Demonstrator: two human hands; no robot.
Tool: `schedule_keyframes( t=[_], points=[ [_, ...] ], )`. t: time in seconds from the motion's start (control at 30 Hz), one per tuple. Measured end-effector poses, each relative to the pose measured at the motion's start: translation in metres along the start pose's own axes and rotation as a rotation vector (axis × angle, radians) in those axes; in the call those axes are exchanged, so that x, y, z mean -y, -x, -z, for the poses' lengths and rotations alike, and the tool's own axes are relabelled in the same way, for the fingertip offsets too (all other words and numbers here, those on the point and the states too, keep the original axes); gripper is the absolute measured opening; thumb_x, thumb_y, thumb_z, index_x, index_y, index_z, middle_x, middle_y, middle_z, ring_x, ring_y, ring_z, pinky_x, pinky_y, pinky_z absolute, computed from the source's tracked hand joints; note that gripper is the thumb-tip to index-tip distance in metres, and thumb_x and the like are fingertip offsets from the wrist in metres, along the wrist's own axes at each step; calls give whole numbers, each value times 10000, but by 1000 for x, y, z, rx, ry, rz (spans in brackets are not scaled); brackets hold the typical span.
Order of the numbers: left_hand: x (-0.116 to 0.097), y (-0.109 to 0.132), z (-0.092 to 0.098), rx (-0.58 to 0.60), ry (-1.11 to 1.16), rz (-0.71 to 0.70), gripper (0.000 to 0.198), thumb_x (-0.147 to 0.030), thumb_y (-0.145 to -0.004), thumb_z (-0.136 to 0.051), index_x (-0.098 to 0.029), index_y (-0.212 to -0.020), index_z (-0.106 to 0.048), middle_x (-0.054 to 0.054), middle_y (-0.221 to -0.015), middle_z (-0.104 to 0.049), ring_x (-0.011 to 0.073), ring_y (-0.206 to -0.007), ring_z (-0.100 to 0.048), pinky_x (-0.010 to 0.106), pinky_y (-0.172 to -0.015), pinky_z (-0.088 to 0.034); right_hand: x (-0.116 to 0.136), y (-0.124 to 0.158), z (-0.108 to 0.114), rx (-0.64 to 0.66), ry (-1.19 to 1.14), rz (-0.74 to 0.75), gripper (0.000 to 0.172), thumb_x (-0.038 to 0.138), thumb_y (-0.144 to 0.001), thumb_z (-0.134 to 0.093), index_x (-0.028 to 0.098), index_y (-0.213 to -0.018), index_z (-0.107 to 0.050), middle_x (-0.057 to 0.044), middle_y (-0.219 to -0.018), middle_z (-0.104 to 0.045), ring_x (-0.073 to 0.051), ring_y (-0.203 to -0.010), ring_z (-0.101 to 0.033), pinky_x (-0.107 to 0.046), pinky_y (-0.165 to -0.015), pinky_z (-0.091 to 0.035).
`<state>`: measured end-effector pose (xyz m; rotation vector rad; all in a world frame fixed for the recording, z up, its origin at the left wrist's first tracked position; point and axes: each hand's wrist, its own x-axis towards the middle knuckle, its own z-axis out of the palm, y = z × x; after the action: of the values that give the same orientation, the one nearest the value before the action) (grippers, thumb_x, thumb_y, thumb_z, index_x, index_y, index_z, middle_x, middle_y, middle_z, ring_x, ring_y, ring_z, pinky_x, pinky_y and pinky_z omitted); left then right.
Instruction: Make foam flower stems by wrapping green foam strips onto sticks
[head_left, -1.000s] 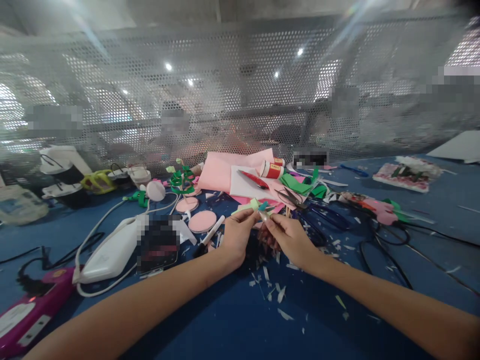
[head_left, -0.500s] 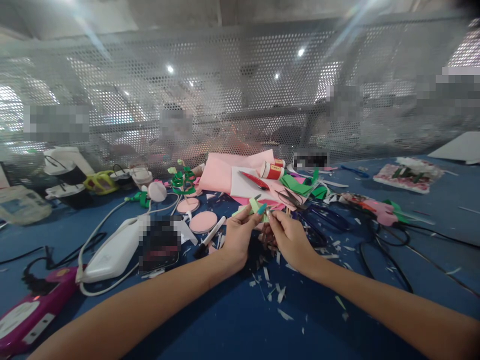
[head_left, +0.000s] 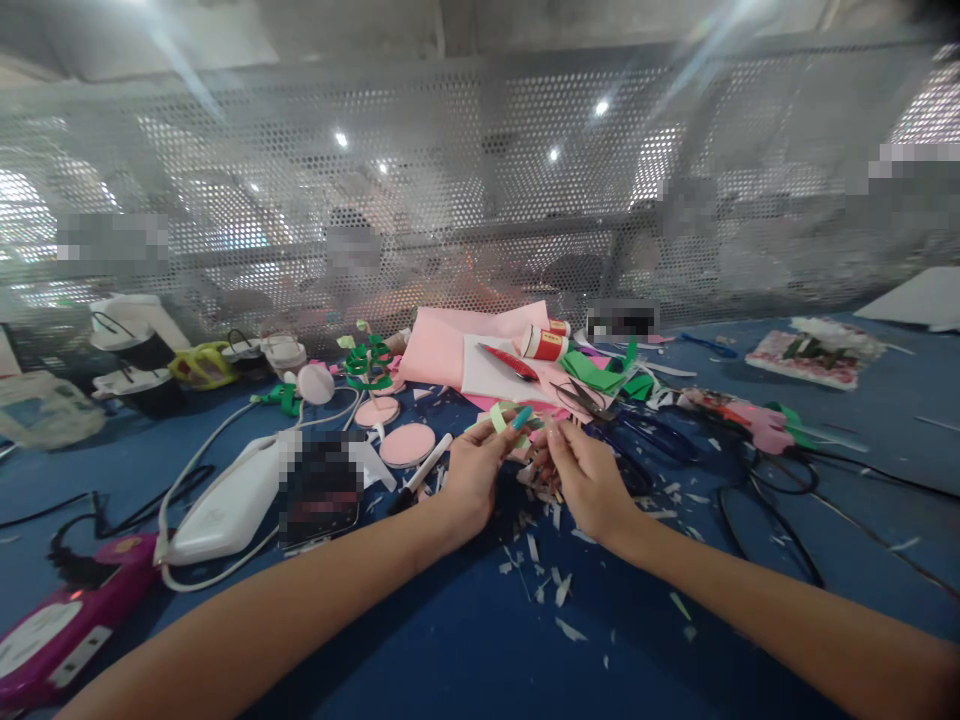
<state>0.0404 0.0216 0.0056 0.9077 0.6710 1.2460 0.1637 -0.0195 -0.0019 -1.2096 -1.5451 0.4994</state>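
My left hand [head_left: 471, 468] and my right hand [head_left: 589, 472] meet over the middle of a blue table [head_left: 450, 640]. Both pinch a small light green paper strip [head_left: 501, 417] between thumb and fingers. The fingers of each hand are closed round it. Paper snippings [head_left: 544, 575] lie scattered just below my hands. Dark scissors [head_left: 600, 405] rest right behind my right hand, and a black-tipped marker [head_left: 420, 470] lies beside my left hand.
Pink paper sheets [head_left: 465, 350], a red and white glue bottle [head_left: 541, 343] and green scraps [head_left: 600, 370] lie behind. A white charger [head_left: 225, 500], cables [head_left: 772, 500] and a magenta device [head_left: 52, 625] flank the hands. A perforated metal screen [head_left: 480, 180] closes the back.
My hands have drawn closer together and turned the green strip slightly; my right hand's fingers have shifted up on it. Everything else stays put.
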Motion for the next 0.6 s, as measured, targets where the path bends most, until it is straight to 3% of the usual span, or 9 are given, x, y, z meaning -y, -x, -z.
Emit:
schedule_keyframes(
  t=[0.1,0.2,0.37,0.5,0.6],
  points=[
    [-1,-1,0,3,-1,3,333,-200,-541,-783,-127,-856,-703,79,-828,-702,162,-765,-631,259,-729,-464,-2,-3,5,-55,-64,-31,396,507,-899,-323,190,-746,-505,-44,-656,-592,-169,-589,-564,-260,-533,-450],
    [-2,-2,0,25,13,9,368,-204,-555,-780,-135,-907,-698,74,-866,-698,152,-784,-623,243,-727,-457,-1,-5,9,8,-84,-69,429,541,-882,-343,190,-703,-512,-37,-619,-591,-168,-570,-561,-258,-516,-444],
    [0,-2,2,97,-3,46,321,-281,-574,-778,-121,-840,-698,24,-675,-653,99,-559,-539,230,-571,-429,2,-5,6,165,-11,-14,395,499,-895,-357,179,-754,-541,-31,-629,-613,-160,-568,-568,-253,-534,-418],
    [3,-1,2,131,-27,48,302,-341,-601,-760,-104,-776,-694,1,-574,-583,72,-476,-458,211,-485,-383,1,-5,3,142,61,45,352,436,-911,-350,181,-759,-541,-23,-626,-597,-148,-532,-529,-251,-511,-380],
    [2,0,0,140,-15,54,332,-359,-615,-743,-118,-838,-695,33,-645,-630,106,-528,-518,228,-515,-418,0,-6,4,126,36,44,334,412,-915,-344,191,-727,-510,-18,-612,-567,-162,-571,-546,-262,-548,-398]
  ],
)
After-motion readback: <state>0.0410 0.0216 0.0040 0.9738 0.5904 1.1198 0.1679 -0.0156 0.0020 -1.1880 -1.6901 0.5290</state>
